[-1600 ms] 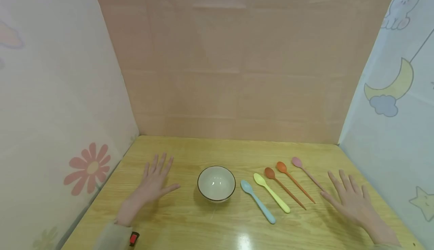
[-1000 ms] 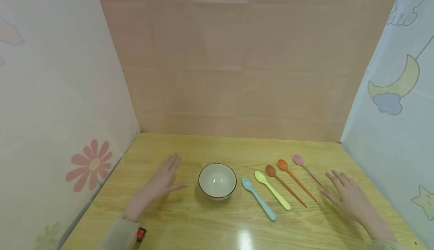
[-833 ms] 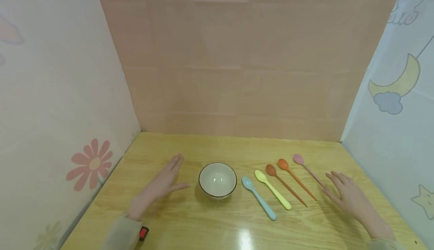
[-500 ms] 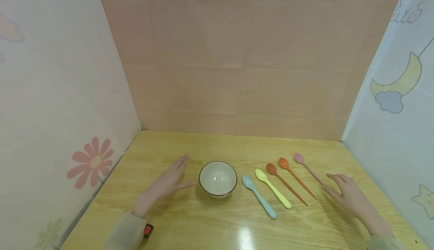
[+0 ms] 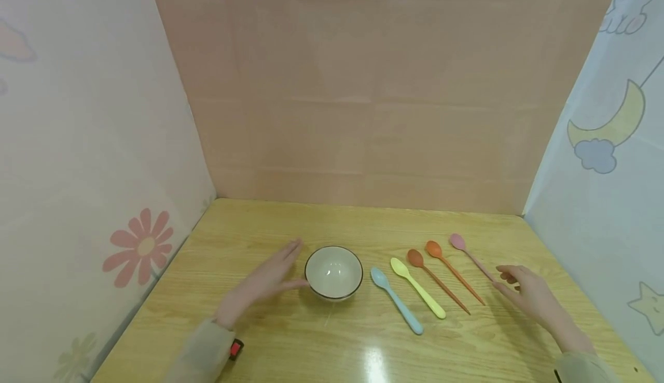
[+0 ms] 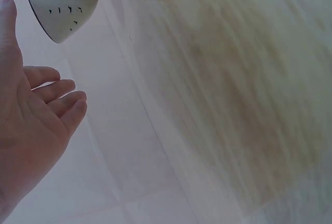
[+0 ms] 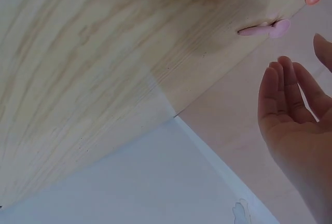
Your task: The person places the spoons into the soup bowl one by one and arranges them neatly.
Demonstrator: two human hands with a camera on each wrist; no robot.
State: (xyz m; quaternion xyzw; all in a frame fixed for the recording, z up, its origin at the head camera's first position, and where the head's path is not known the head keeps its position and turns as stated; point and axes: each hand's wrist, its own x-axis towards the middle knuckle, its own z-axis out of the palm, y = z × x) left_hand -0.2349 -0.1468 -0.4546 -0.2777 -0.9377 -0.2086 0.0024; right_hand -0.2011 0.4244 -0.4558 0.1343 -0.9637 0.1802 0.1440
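Observation:
A white bowl (image 5: 334, 273) with a dark rim stands mid-table; the left wrist view shows the bowl (image 6: 67, 6) with a red patch and small black marks on its outside. My left hand (image 5: 267, 276) is just left of it, fingers extended, thumb tip right at the rim. On the right, my right hand (image 5: 526, 296) hovers with loosely bent fingers beside the handle end of a pink spoon (image 5: 473, 258). In the right wrist view nothing lies between the thumb and fingers of that hand (image 7: 295, 105), and the pink spoon (image 7: 270, 29) lies beyond the fingertips.
Between bowl and right hand lie a blue spoon (image 5: 397, 302), a yellow spoon (image 5: 418, 289), a brown-red spoon (image 5: 438, 282) and an orange spoon (image 5: 455, 272), all slanted alike. Printed walls flank the wooden table (image 5: 311, 348) left and right, with a tan backdrop (image 5: 363, 83) behind.
My left hand has moved right, from well away to the bowl's side, its fingers drawing together. My right hand's spread fingers have bent inward near the pink spoon. Bowl and spoons lie as before.

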